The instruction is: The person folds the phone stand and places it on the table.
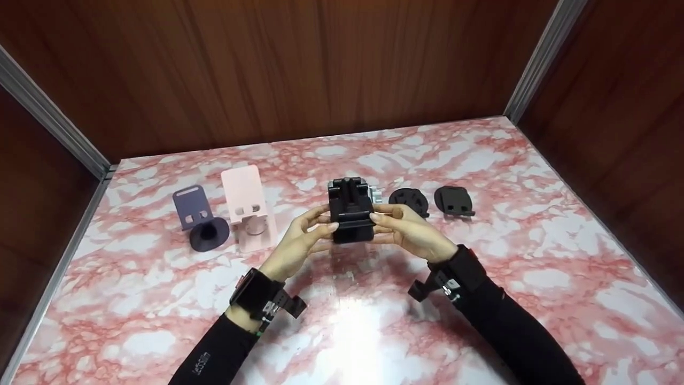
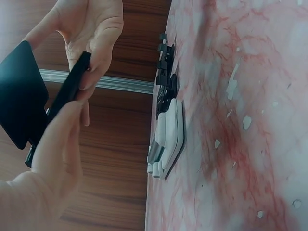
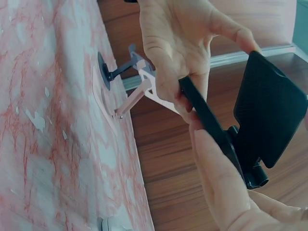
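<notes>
Both hands hold a black folding phone stand (image 1: 351, 231) up over the table, one hand on each side. My left hand (image 1: 296, 240) pinches its left edge with the thumb on the near face and fingers behind. On the opposite edge, my right hand (image 1: 417, 234) grips it the same way. From the left wrist side, the stand's wide plate (image 2: 21, 96) stands at an angle to its thinner base part. The right wrist view shows the plate (image 3: 272, 110) joined to that part by a hinge (image 3: 257, 177).
On the left stand an upright dark blue phone stand (image 1: 193, 206) and a taller pink one (image 1: 241, 187). Two folded black stands (image 1: 409, 199) (image 1: 453, 200) lie to the right. A folded white stand (image 2: 173, 132) lies behind the held one. Wood-grain panels (image 1: 267, 69) border the marbled table (image 1: 534, 321).
</notes>
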A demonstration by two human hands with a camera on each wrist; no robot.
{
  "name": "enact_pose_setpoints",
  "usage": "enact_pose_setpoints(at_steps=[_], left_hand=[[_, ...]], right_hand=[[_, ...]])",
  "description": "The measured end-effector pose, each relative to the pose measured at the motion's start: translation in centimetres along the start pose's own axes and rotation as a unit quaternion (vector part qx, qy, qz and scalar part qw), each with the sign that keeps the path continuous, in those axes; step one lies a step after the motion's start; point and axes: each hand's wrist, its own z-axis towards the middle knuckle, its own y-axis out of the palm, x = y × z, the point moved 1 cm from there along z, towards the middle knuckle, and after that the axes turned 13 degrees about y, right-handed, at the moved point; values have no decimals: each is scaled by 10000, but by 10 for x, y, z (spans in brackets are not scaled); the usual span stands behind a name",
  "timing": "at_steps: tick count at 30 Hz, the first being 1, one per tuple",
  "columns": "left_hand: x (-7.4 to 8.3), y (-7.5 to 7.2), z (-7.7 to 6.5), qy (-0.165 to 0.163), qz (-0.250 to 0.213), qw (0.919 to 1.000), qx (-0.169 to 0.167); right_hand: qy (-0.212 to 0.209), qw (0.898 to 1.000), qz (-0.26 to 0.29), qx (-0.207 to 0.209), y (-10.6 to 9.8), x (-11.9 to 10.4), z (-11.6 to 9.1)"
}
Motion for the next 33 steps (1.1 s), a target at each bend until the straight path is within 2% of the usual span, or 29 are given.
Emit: enact_pose_setpoints(at_steps=[7,15,33], left_hand=[[1,0,-1,138,-103,9995,247],[0,0,0,171,-125,9993,320],[0,0,-3,202,281,9992,180]], right_hand=[[-36,9999,157,64,1,0,-1],[-47,9999,83,132,-2,1,1],[-31,9992,-234,329,-5,3,4]])
